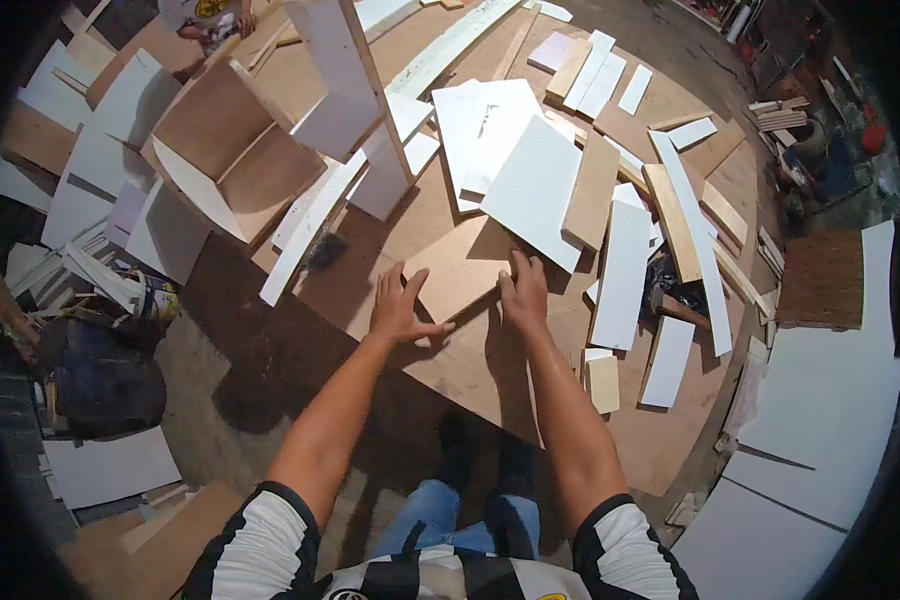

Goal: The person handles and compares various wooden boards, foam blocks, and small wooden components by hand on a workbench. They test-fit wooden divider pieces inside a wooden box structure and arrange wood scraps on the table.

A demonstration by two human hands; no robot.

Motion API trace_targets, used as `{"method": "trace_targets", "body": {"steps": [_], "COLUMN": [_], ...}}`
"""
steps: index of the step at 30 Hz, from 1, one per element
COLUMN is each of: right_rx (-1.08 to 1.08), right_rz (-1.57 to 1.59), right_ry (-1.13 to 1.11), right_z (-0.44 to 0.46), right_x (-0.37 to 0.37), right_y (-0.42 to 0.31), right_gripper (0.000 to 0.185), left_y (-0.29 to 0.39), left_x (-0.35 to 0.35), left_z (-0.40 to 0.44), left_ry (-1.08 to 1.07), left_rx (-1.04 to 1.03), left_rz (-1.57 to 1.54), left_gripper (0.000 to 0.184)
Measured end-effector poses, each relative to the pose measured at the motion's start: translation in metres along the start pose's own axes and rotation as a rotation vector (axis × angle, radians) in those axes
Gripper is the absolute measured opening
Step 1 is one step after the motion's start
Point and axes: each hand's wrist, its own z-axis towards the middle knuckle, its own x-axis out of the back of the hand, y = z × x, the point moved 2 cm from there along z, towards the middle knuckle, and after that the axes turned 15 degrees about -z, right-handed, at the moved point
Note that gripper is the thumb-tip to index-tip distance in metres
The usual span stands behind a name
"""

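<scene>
A brown wooden board [462, 272] lies at the near edge of the worktable, between my two hands. My left hand [402, 308] is at its left corner, fingers bent over the edge and thumb stretched out along the near side. On the right edge, my right hand [523, 292] grips with bent fingers, thumb on the near side. Just beyond the board are a large white panel [535, 185] and a narrower brown board [591, 190]. Left of my left hand, a dark-bristled brush [324, 252] sits by a long white strip.
The worktable [435, 365] carries several white and wooden offcuts. A hammer [678, 308] lies at right among strips. An open box [232, 160] and an upright white frame [345, 90] stand at left. Another person's hand [247, 22] shows at the top left. White panels [810, 400] lean at right.
</scene>
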Motion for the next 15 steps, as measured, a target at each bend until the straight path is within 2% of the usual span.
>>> {"method": "trace_targets", "body": {"steps": [1,2,4,5,6,8,9,10,12,15], "right_rx": [0.032,0.033,0.118,0.158,0.157,0.179,0.163,0.164,0.099,0.006], "right_rz": [0.224,0.223,0.332,0.227,0.224,0.258,0.256,0.255,0.195,0.138], "right_ry": [0.092,0.09,-0.002,0.026,0.024,0.049,0.068,0.068,0.041,-0.017], "right_z": [-0.008,-0.015,-0.024,-0.026,-0.025,-0.02,-0.017,-0.016,-0.014,-0.013], "right_x": [0.012,0.024,0.057,0.073,0.074,0.072,0.071,0.07,0.067,0.046], "right_y": [-0.004,-0.006,-0.012,-0.015,-0.011,-0.005,-0.006,-0.006,-0.005,0.013], "right_gripper": [0.047,0.047,0.051,0.046,0.046,0.043,0.04,0.04,0.037,0.034], "left_y": [-0.001,-0.006,-0.016,-0.014,-0.023,-0.061,-0.045,-0.026,0.005,0.013], "left_x": [0.002,0.003,-0.001,-0.001,-0.01,-0.039,-0.037,-0.03,-0.014,-0.018], "left_z": [-0.008,-0.015,-0.024,-0.025,-0.028,-0.037,-0.028,-0.022,-0.014,-0.002], "left_ry": [-0.004,-0.002,0.013,0.151,0.15,0.2,0.3,0.302,0.275,0.265], "left_rx": [-0.027,-0.026,-0.027,-0.188,-0.187,0.327,0.394,0.393,0.533,0.503], "left_rz": [-0.062,-0.063,-0.421,-0.511,-0.514,-0.754,-0.815,-0.816,-0.787,-0.661], "left_gripper": [0.108,0.108,0.095,0.082,0.082,0.081,0.086,0.086,0.085,0.07]}}
